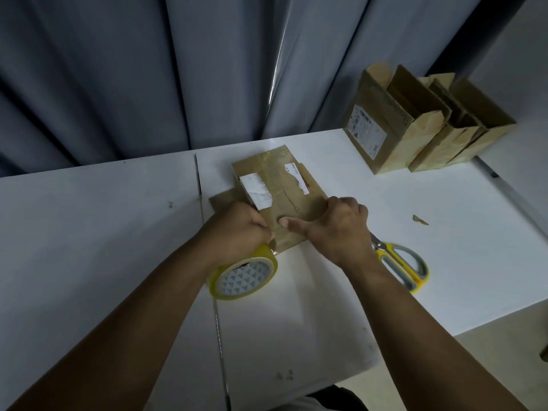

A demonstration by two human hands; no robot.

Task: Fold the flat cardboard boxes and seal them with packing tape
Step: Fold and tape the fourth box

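Note:
A brown cardboard box (284, 185) with white label scraps lies on the white table (89, 232), its top flaps closed. My left hand (237, 229) grips a yellow roll of clear packing tape (244, 274) at the box's near left corner, where the tape meets the cardboard. My right hand (335, 226) rests on the box's near right side, thumb pressed flat on the top seam. Its fingers curl over the box's right edge.
Yellow-handled scissors (403, 265) lie just right of my right wrist. Several folded open-topped cardboard boxes (415, 126) stand at the table's far right corner. A small cardboard scrap (420, 220) lies to the right. Grey curtains (148, 69) hang behind the table.

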